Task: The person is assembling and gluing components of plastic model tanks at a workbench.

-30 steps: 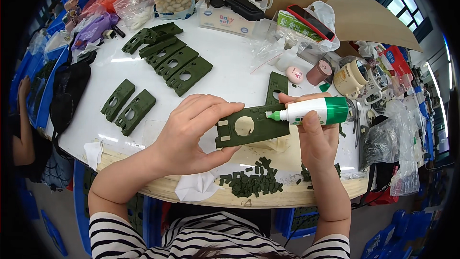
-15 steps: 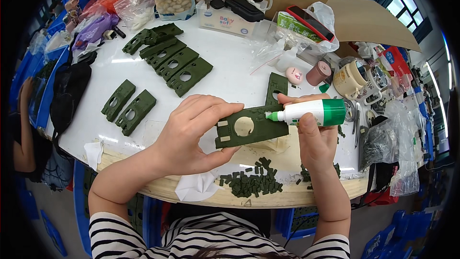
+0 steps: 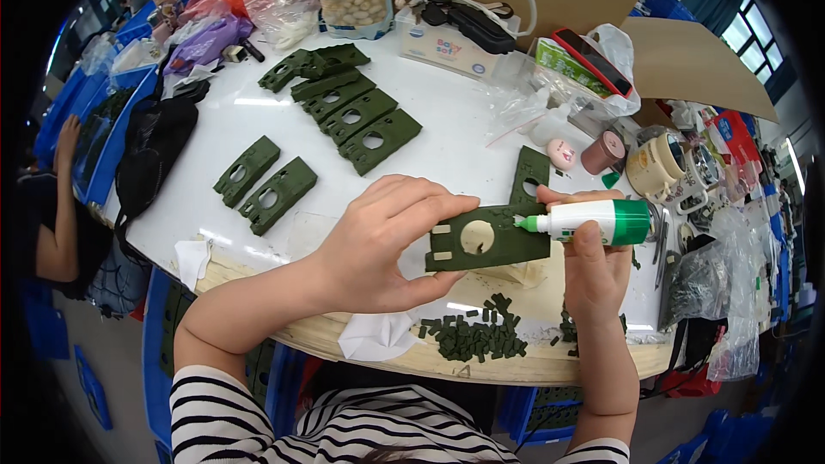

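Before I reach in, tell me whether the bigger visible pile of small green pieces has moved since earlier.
No. The pile keeps its place at the table's wooden edge, right of the white paper; the camera view shifted.

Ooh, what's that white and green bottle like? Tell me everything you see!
The squeeze bottle looks like plastic: white printed body, green bottom end, light-green pointed nozzle. It lies nearly level in the right hand, nozzle pointing left at the dark green molded part in the left hand. I can't tell whether its tip touches.
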Demonstrator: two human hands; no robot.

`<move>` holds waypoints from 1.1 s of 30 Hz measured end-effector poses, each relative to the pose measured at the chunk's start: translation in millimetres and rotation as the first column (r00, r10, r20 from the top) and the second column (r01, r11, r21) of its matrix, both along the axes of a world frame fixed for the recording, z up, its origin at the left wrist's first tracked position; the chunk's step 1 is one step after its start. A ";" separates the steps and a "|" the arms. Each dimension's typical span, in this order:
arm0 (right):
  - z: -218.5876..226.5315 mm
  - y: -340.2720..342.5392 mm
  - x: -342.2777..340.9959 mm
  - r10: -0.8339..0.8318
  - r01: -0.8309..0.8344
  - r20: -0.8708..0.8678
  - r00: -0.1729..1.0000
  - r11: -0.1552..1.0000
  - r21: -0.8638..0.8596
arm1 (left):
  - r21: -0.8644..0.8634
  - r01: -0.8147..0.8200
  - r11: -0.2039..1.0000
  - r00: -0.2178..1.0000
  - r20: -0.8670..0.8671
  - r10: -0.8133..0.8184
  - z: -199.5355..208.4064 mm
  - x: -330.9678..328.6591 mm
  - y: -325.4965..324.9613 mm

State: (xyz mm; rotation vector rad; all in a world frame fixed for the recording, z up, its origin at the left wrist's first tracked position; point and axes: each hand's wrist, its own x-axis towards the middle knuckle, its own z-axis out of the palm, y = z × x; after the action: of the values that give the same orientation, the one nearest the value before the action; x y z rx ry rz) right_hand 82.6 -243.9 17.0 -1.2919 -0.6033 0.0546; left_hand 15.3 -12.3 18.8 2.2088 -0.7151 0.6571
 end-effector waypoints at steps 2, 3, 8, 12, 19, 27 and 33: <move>-2.6 -2.0 0.0 -0.020 0.020 -0.008 1.000 1.000 0.012 | -0.019 0.016 1.000 1.000 -0.005 -0.017 -2.9 1.8 0.3; -2.7 -3.2 -0.1 -0.001 0.001 -0.010 1.000 1.000 0.031 | -0.024 0.019 1.000 1.000 0.000 -0.019 -3.6 2.1 0.4; -3.6 -4.0 -1.3 0.081 -0.059 -0.133 0.988 0.985 0.162 | -0.067 0.041 0.997 0.999 0.003 -0.041 -6.2 0.5 1.5; -5.7 -5.2 0.6 0.101 -0.069 -0.160 0.982 0.978 0.197 | -0.179 0.028 0.983 0.992 -0.112 -0.049 -7.6 -3.6 0.7; -2.4 -4.7 3.2 0.113 -0.061 -0.210 0.971 0.969 0.240 | -0.254 0.061 0.965 0.959 -0.254 -0.127 -8.2 5.3 4.8; -3.7 -7.2 7.3 0.087 -0.032 -0.240 0.967 0.973 0.228 | -0.342 0.014 0.940 0.945 -0.303 -0.124 -13.6 9.0 0.1; -5.0 -6.3 5.9 0.075 -0.035 -0.232 0.970 0.984 0.172 | -0.596 0.027 0.802 0.859 -0.396 -0.323 -11.9 7.5 -1.3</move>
State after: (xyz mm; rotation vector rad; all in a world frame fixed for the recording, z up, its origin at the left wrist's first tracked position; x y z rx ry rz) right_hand 88.5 -250.2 11.9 -1.0862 -0.4277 0.1983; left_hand 22.7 -13.6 7.0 1.6051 -0.3848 0.1587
